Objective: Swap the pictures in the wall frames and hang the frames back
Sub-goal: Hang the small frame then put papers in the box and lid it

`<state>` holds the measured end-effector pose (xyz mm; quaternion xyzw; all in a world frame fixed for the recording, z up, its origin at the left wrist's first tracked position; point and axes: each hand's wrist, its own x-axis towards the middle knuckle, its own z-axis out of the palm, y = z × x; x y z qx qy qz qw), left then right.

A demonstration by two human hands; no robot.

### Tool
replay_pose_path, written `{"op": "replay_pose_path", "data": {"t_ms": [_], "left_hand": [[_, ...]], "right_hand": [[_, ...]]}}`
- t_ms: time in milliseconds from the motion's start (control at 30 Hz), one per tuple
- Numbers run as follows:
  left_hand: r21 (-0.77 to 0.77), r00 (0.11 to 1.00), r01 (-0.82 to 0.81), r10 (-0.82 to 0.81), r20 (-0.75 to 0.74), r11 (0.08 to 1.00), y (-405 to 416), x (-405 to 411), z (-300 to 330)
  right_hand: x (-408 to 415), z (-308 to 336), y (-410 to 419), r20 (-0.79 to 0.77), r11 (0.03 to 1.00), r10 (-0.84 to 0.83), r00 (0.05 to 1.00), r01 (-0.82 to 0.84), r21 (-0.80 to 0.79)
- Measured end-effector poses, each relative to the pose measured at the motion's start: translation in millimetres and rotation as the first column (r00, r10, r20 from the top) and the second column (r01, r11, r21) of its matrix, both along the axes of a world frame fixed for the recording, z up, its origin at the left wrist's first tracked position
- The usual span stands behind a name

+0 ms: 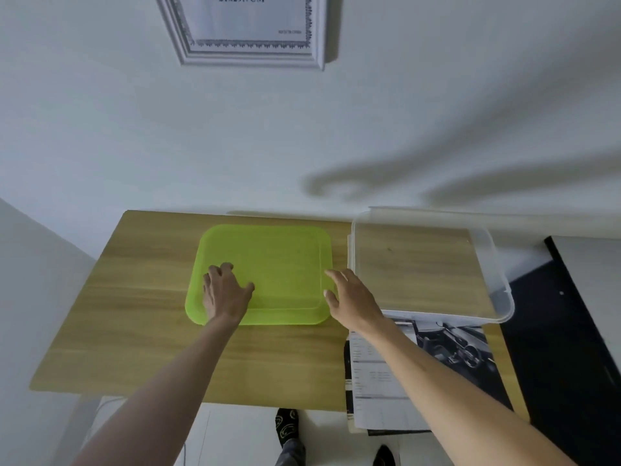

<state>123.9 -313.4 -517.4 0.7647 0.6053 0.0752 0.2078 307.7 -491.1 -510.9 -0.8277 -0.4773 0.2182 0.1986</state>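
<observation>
A white ornate picture frame (252, 53) hangs on the wall above the table, holding a paper printed "21x29.7CM"; its top is cut off by the view. On the wooden table (134, 331) lies a lime-green plastic lid (279, 264). My left hand (225, 292) rests flat on the lid's near left part, fingers spread. My right hand (349, 297) hovers at the lid's right edge, fingers apart, holding nothing. A stack of printed pictures (386, 375), the top one showing a car interior, lies at the table's near right under my right forearm.
A clear plastic bin (497, 280) stands on the table's right side, touching the green lid's right edge. A dark surface (571, 348) adjoins the table on the right. My feet (287, 428) show below the table's near edge.
</observation>
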Motion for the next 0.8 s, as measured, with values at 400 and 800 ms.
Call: {"op": "replay_pose_path", "data": {"t_ms": [400, 800], "left_hand": [[-0.399, 0.995, 0.005, -0.042, -0.085, 0.917, -202.3, 64.4, -12.4], [-0.435, 0.971, -0.14, 0.038, -0.234, 0.89, -283.1, 106.1, -23.1]], "right_hand": [[76.9, 6.5, -183.2, -0.02, 0.996, 0.064, 0.998, -0.065, -0.053], [98.3, -33.9, -265.2, 0.13, 0.76, -0.435, 0.891, 0.441, -0.477]]}}
